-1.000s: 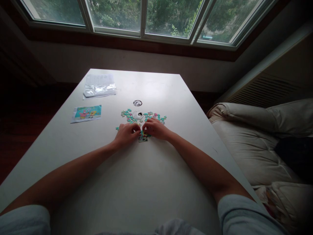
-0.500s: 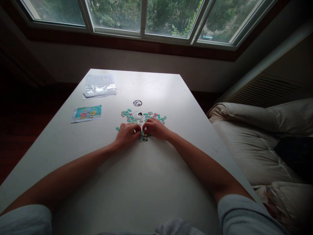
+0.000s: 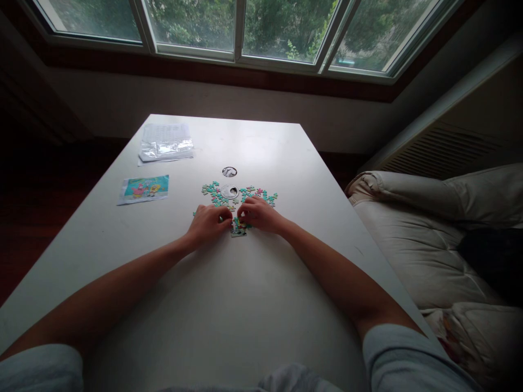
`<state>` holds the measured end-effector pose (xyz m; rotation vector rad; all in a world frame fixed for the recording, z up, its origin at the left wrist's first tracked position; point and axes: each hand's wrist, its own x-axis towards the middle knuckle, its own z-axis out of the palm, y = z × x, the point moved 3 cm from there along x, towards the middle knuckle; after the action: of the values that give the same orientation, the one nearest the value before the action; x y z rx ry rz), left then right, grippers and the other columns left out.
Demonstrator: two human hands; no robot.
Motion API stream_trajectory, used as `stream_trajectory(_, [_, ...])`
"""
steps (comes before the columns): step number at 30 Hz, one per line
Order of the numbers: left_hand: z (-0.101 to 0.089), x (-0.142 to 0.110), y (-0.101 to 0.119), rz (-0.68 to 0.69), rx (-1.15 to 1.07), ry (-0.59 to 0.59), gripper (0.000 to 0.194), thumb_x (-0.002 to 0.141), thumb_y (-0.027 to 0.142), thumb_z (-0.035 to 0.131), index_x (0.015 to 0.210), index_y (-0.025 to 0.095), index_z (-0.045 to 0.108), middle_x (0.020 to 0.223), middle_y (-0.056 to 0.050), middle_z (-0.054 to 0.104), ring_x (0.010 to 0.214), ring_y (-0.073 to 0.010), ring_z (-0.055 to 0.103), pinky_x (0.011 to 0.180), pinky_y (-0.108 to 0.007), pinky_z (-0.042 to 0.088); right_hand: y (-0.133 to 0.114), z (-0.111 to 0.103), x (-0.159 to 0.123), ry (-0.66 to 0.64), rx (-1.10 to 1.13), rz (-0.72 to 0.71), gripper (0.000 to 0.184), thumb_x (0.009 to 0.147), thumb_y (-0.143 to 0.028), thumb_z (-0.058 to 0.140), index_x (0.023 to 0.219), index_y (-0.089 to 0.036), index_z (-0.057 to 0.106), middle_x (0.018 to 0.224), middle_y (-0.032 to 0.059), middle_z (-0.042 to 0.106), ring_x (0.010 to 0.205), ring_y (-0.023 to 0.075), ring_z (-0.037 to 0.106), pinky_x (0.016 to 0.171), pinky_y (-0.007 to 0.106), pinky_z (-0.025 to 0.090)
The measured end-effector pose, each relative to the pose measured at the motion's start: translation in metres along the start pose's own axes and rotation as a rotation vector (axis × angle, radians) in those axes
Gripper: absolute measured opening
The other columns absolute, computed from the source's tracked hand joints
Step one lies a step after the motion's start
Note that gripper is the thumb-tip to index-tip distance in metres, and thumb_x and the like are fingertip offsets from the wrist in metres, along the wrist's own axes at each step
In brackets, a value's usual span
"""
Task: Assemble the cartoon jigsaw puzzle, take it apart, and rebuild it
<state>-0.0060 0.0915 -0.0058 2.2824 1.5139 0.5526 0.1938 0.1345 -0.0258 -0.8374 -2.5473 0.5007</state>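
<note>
A small joined section of jigsaw puzzle [image 3: 239, 228] lies on the white table in front of me, teal with some yellow. My left hand [image 3: 209, 222] rests just left of it, thumb and forefinger curled into a pinch; whatever may be between them is too small to make out. Over the section's upper right edge, my right hand [image 3: 259, 213] has its fingers pinched together, touching the puzzle and hiding part of it. Loose jigsaw pieces [image 3: 212, 190] are spread just beyond both hands, mostly teal with a few pink ones.
Among the loose pieces lies a round white-and-grey item [image 3: 229, 191], with a dark-rimmed round one [image 3: 229, 172] behind it. A cartoon picture sheet [image 3: 145, 188] and a clear plastic packet with papers [image 3: 166, 142] are at the left. A pale padded seat [image 3: 417, 250] adjoins the table's right side.
My left hand has drawn slightly left, away from the joined section, so more of its left edge shows. The right hand stays nearly in place.
</note>
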Motion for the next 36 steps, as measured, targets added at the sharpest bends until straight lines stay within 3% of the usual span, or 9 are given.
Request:
stream_trajectory(11, [-0.002,-0.003,0.005,0.050,0.067,0.044,0.016,0.091,0.032,0.058,0.085,0.027,0.072,0.081,0.002,0.074,0.083,-0.0211,0.063,0.084,-0.037,0.036,-0.004,-0.002,0.001,0.004,-0.001,0.002,0.007,0.092,-0.026,0.068,0.096,-0.023,0.072,0.092,0.0050,0.064,0.089,0.0207,0.052,0.086,0.033,0.038])
stream_trajectory(15, [-0.004,-0.003,0.006,0.069,0.063,0.015,0.016,0.092,0.033,0.059,0.086,0.026,0.072,0.082,0.001,0.073,0.084,-0.0204,0.063,0.083,-0.036,0.034,0.001,-0.009,0.000,0.079,0.006,0.000,0.011,0.096,-0.021,0.060,0.094,-0.022,0.071,0.089,0.0047,0.067,0.086,0.0200,0.054,0.086,0.034,0.039])
stream_trajectory(21, [-0.005,-0.005,0.005,0.106,0.069,-0.015,0.012,0.090,0.034,0.062,0.088,0.025,0.071,0.083,0.001,0.071,0.087,-0.0196,0.062,0.083,-0.037,0.031,0.026,-0.042,-0.006,0.339,-0.007,0.224,0.012,0.093,-0.018,0.060,0.093,-0.021,0.071,0.085,0.0045,0.070,0.081,0.0202,0.056,0.080,0.033,0.042])
stream_trajectory(24, [-0.004,-0.005,0.004,0.126,0.076,-0.027,0.012,0.090,0.034,0.063,0.090,0.025,0.071,0.084,0.001,0.070,0.088,-0.0201,0.061,0.084,-0.037,0.030,0.045,-0.055,-0.012,0.377,-0.059,0.326,0.014,0.091,-0.017,0.059,0.093,-0.021,0.073,0.085,0.0044,0.070,0.083,0.0203,0.057,0.079,0.033,0.042])
stream_trajectory(30, [-0.003,-0.006,0.003,0.148,0.080,-0.038,0.010,0.090,0.032,0.063,0.091,0.026,0.070,0.085,0.001,0.069,0.090,-0.0206,0.060,0.085,-0.038,0.030,0.080,-0.069,-0.025,0.319,-0.100,0.433,0.020,0.086,-0.017,0.058,0.094,-0.020,0.076,0.086,0.0046,0.071,0.081,0.0193,0.059,0.079,0.032,0.044])
stream_trajectory(36, [-0.002,-0.006,0.002,0.148,0.084,-0.042,0.011,0.090,0.033,0.063,0.091,0.026,0.070,0.085,0.000,0.069,0.090,-0.0208,0.060,0.085,-0.038,0.031,0.089,-0.076,-0.040,0.068,0.061,0.463,0.019,0.082,-0.021,0.061,0.093,-0.021,0.076,0.080,0.0010,0.070,0.073,0.0151,0.061,0.069,0.026,0.043])
